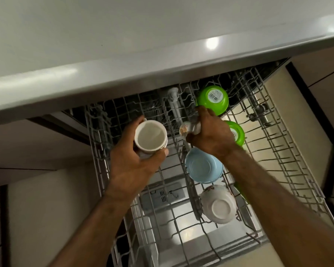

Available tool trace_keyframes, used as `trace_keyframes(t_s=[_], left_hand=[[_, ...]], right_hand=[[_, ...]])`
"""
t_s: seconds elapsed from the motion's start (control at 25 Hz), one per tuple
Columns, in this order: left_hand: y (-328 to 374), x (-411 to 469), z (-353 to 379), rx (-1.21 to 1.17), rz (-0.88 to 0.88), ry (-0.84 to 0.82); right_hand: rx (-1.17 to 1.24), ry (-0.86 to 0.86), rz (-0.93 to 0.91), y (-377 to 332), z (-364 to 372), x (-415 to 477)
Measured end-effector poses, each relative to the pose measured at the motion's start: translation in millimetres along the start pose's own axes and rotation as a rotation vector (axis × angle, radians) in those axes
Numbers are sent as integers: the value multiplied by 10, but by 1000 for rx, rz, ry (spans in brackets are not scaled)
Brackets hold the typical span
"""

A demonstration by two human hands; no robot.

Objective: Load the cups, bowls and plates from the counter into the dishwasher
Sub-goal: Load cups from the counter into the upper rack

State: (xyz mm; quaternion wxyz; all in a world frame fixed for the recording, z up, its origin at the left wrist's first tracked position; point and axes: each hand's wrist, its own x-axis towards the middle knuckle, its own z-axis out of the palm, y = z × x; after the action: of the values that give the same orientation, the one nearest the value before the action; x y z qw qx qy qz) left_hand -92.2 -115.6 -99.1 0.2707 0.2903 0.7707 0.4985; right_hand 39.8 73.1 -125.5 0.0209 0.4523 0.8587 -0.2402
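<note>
My left hand [131, 162] grips a white cup [150, 137], mouth up, over the left half of the pulled-out upper rack [289, 166]. My right hand [210, 135] is closed on a second white patterned cup [187, 130], tipped sideways above the rack's middle row. Upside down in the rack's right half sit a green bowl [213, 100], a second green bowl [236, 132] partly behind my right hand, a light blue bowl [202, 165] and a white patterned bowl [218, 204].
The grey counter edge [123, 81] overhangs the back of the rack. Below the rack lies the open dishwasher door [181, 212] with its detergent compartment. Wire tines stand along the rack's right side. Cabinet fronts flank the dishwasher on both sides.
</note>
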Motion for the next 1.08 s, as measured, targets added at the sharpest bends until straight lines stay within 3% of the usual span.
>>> trace_keyframes(t_s=[0.16,0.44,0.6,0.72,0.88,1.08], left_hand=[[-15,41,12,11,-6,-23],[-6,112,90,-59,-84,-31],[-42,154,142,-216,-194,-74],[-39,215,200,-302,-214,-98],[-6,280,338,-492,-312,-130],[44,317,451,-639,-478,-118]], right_hand=[[-122,-2,4,-10,70,100],[-76,90,-16,143,178,58],[-114,192,-74,48,211,-81],[270,202,-158,-94,175,-217],[1140,-109,-84,-231,264,-358],[1405,1,36,-244,332,-339]])
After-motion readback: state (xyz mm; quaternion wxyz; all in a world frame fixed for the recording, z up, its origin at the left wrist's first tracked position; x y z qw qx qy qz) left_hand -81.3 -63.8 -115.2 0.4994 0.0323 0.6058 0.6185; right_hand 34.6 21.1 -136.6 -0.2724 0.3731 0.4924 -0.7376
